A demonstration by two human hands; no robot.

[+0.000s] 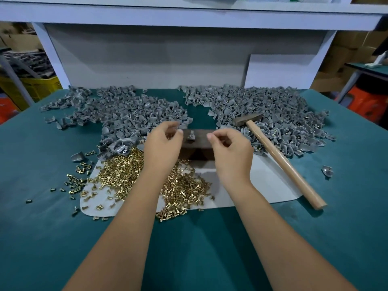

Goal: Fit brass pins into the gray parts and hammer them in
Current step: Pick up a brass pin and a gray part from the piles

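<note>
One gray part (191, 137) sits on top of a dark wooden block (197, 143), directly between the two hands and touching neither. The left hand (162, 147) hovers just to its left with the fingers curled inward, thumb and forefinger close together; whether a pin is pinched there cannot be told. The right hand (230, 151) hovers just to its right, fingers likewise curled with the thumb tip near the forefinger, and what it holds, if anything, cannot be told. The part is small, matte gray, with a raised lug standing up from a flatter base. Beneath and nearer than both wrists, loose brass pins (184, 190) lie heaped on a white sheet (262, 185), shiny and short with flat heads, some scattered onto the green table cover (210, 248). Beyond the left hand lies one pile of gray parts (126, 110); beyond the right hand lies a larger pile (273, 110). A wooden-handled hammer (281, 158) rests to the right of the right hand, its head on that pile.
</note>
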